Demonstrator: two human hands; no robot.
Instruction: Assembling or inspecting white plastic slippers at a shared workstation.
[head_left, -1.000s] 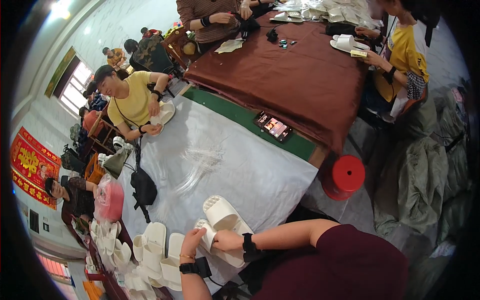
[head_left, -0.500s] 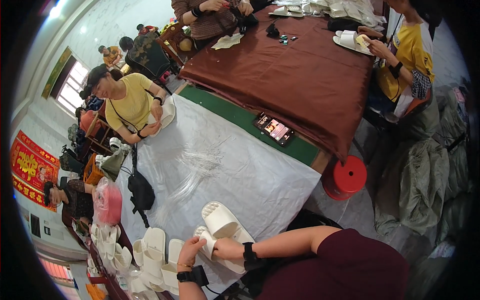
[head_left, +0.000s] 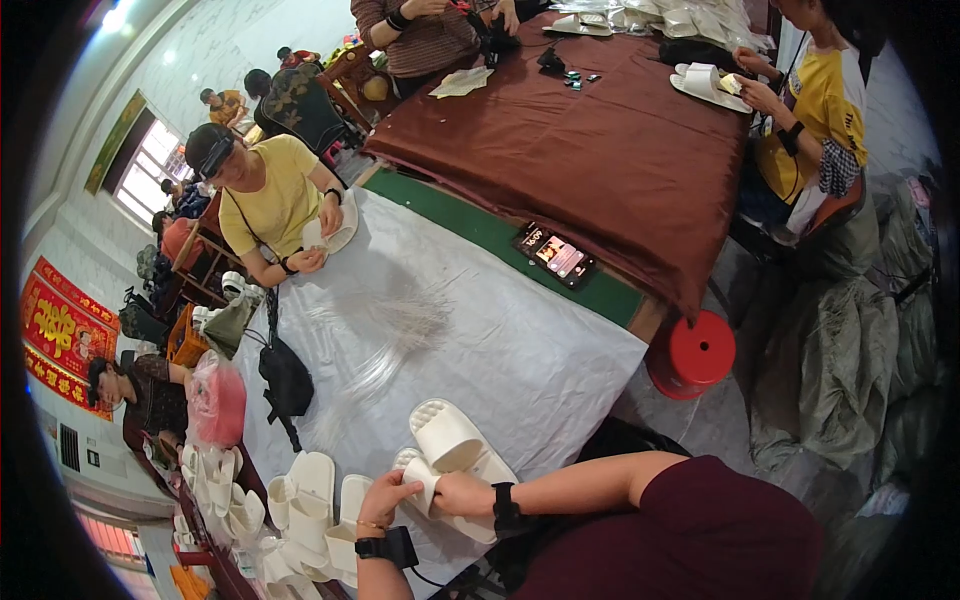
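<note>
A white slipper [head_left: 420, 482] lies on the covered table in front of me, its broad strap between my two hands. My left hand [head_left: 388, 497] pinches the strap's edge with thumb and fingertips. From the other side, my right hand [head_left: 464, 494] reaches in at the strap's opening; its fingers are hidden by the strap. Right behind it, partly overlapped, lies a second white slipper [head_left: 447, 437] with a dimpled footbed.
More white slippers [head_left: 310, 500] are clustered at my left. Thin clear strands [head_left: 395, 335] and a black pouch [head_left: 285, 380] lie on the white table cover [head_left: 520, 350]. A phone [head_left: 553, 255] rests on the green strip; a red stool [head_left: 702, 352] stands at right. Co-workers handle slippers nearby.
My hands have shifted slightly right with the slipper, staying at its strap. The co-worker in yellow at left has tilted their head down and moved their hands on their slipper.
</note>
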